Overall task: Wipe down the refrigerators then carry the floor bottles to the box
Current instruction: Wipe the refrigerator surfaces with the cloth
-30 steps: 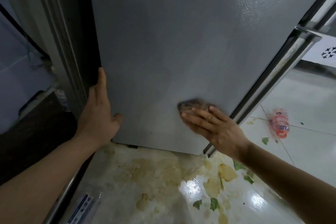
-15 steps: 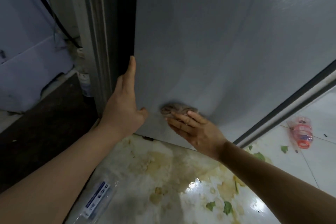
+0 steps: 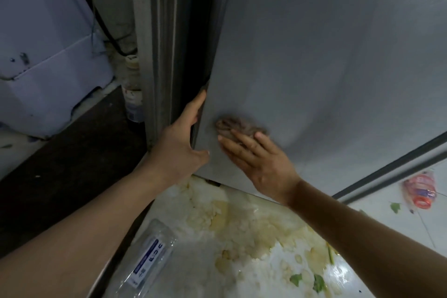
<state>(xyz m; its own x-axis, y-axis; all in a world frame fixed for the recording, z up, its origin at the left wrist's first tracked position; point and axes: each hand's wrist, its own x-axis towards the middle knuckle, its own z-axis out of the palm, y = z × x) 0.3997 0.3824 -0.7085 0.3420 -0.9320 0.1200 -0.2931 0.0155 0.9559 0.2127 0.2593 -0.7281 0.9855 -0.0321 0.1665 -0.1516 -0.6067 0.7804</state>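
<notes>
A grey refrigerator door (image 3: 326, 60) fills the upper right. My left hand (image 3: 182, 138) grips its left edge low down, fingers wrapped behind the edge. My right hand (image 3: 261, 160) presses a small brown-grey cloth (image 3: 238, 125) flat against the door's lower left part, fingers spread over it. A clear plastic bottle with a blue label (image 3: 150, 259) lies on the floor under my left forearm. A crushed bottle with a red cap and pink label (image 3: 419, 190) lies on the white tiles at the right.
Yellowish spilled mush and green leaf scraps (image 3: 244, 227) cover the wet floor in front of the door. A dirty bottle (image 3: 132, 89) stands upright beside the fridge frame. A pale appliance (image 3: 46, 51) and a black cable (image 3: 96, 10) are at the left, over dark floor.
My right hand has slid the cloth leftwards across the door to near its left edge. My left hand kept its hold on the edge. The view shifted to the left.
</notes>
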